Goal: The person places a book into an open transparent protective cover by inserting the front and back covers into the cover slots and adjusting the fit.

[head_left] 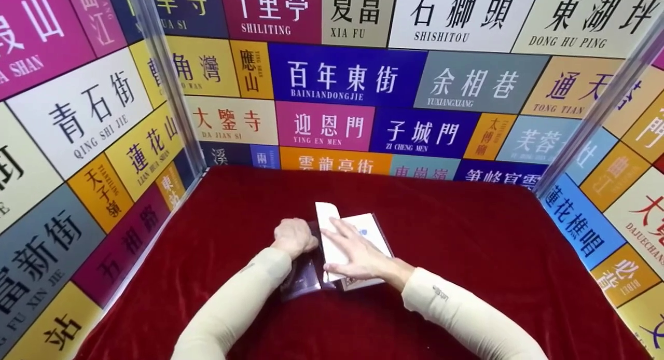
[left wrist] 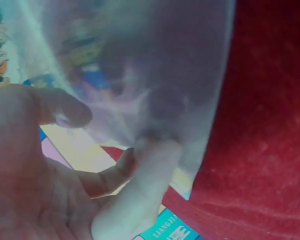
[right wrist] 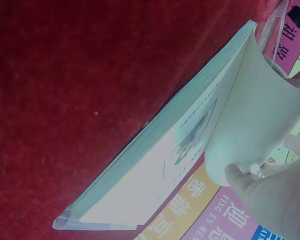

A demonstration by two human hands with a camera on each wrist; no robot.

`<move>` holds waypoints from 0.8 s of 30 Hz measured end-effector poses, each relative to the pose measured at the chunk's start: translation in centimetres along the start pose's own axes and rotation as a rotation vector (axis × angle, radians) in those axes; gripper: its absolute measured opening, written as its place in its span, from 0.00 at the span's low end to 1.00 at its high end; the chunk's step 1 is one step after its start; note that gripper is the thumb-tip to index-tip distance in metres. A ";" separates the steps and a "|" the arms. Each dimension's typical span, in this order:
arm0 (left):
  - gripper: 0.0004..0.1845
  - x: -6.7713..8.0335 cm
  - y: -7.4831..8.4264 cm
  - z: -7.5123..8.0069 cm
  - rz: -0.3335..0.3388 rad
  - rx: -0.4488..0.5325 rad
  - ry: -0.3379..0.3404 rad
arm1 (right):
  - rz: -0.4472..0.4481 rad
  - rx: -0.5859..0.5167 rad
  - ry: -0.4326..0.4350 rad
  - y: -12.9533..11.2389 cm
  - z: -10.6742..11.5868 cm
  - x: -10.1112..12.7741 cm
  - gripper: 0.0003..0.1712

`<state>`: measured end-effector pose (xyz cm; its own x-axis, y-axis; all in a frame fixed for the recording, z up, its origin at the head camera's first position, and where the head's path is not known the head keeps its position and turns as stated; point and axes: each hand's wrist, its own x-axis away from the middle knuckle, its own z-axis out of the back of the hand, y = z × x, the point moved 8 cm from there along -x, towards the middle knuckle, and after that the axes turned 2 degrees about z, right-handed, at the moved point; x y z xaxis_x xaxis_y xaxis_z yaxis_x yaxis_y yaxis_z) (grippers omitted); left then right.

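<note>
A thick, white-paged book (head_left: 377, 236) lies open near the middle of the desk, turned slightly askew; I take the person's place as six o'clock. Its exposed page carries a small blue mark, and the right wrist view shows the page block (right wrist: 157, 120) edge-on. A blank white leaf (right wrist: 260, 110) stands raised and bowed along the book's nine o'clock side. Beyond it, at eight o'clock, spreads a shiny sheet of clear plastic film (head_left: 302, 277).

The person's left hand (head_left: 294, 237) is at nine o'clock, its fingers loosely bent against the film; thumb and forefinger sit apart, and I cannot tell whether the film is pinched. The right hand (head_left: 360, 253) reaches in from four o'clock, fingers spread nearly straight across the white leaf, thumb well out, touching it without gripping.

Cream sleeves (head_left: 474, 316) with small dark lettering cover both forearms. Under everything, dark red velvety cloth (head_left: 467, 235) drapes the desk. Multicoloured sign-patterned walls (head_left: 347, 72) with Chinese characters and Roman lettering rise at twelve, ten and two o'clock, with transparent corner posts (head_left: 168, 74) between them.
</note>
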<state>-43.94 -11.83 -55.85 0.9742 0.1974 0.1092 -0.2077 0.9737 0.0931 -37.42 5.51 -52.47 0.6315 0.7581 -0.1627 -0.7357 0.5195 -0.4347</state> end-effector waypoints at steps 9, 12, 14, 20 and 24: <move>0.23 1.9 -0.7 0.6 -0.072 0.126 -0.073 | 0.025 -0.025 0.007 0.1 0.0 -0.3 0.42; 0.19 2.3 -1.0 0.5 -0.117 0.206 -0.098 | 0.037 -0.008 0.000 0.1 -0.1 -0.5 0.41; 0.14 2.4 -1.4 0.5 -0.130 0.275 -0.133 | 0.038 0.011 -0.014 0.2 -0.2 -0.7 0.41; 0.05 2.1 -2.2 0.2 -0.140 0.432 -0.217 | 0.051 0.060 -0.051 0.5 -0.4 -1.2 0.39; 0.07 2.1 -2.5 0.1 -0.152 0.451 -0.223 | 0.036 0.087 -0.089 0.7 -0.7 -1.4 0.42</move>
<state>-41.39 -13.87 -55.77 0.9640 -0.0193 0.2651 -0.1306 0.8344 0.5354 -38.61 4.55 -53.23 0.5830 0.8068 -0.0960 -0.7784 0.5208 -0.3506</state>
